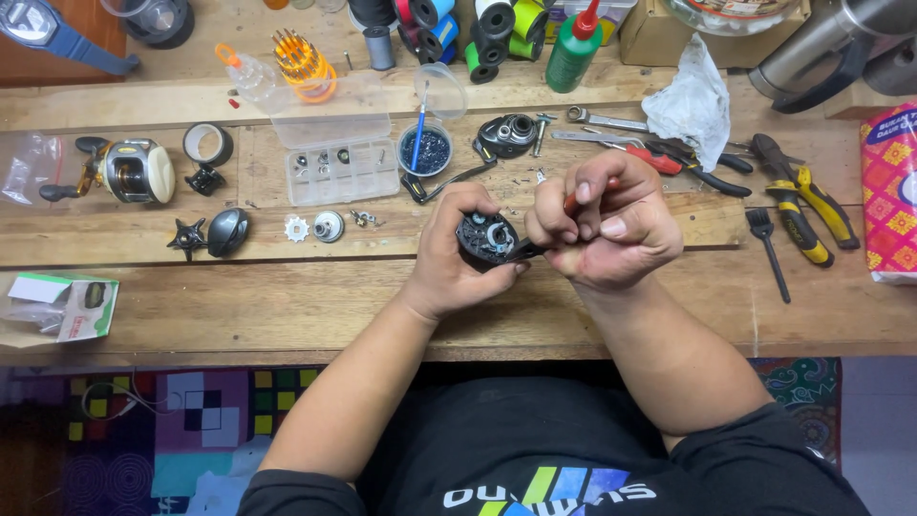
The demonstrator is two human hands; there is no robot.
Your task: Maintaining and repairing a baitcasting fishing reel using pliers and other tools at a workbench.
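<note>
At the centre of the wooden workbench (pixel 287 315), seen from the head camera, the left hand (pixel 449 258) cups a black fishing reel body (pixel 487 239), its fingers curled tight around the back of it so the open gear side faces up. The right hand (pixel 602 229) sits just beside it at three o'clock, its fingers pressed together and pinching a red-handled tool (pixel 571 203), whose dark tip touches the reel body at its lower right edge.

At eleven o'clock from the hands lies a clear parts box (pixel 339 167) with small metal pieces in its compartments, and just to its right stands a small cup (pixel 425 151) with a blue brush in it. At twelve o'clock rests a black reel side plate (pixel 508 136). Near nine o'clock lie a small gear (pixel 297 228) and a black knob (pixel 227 232), and farther out, at ten o'clock, a gold and cream fishing reel (pixel 129 170). At two o'clock are wrenches (pixel 607 121) and a crumpled white plastic bag (pixel 695 96); at three o'clock, well apart, lie yellow-handled pliers (pixel 807 205) and a small black fork (pixel 767 250). A green bottle (pixel 573 53) stands at one o'clock by the far edge.
</note>
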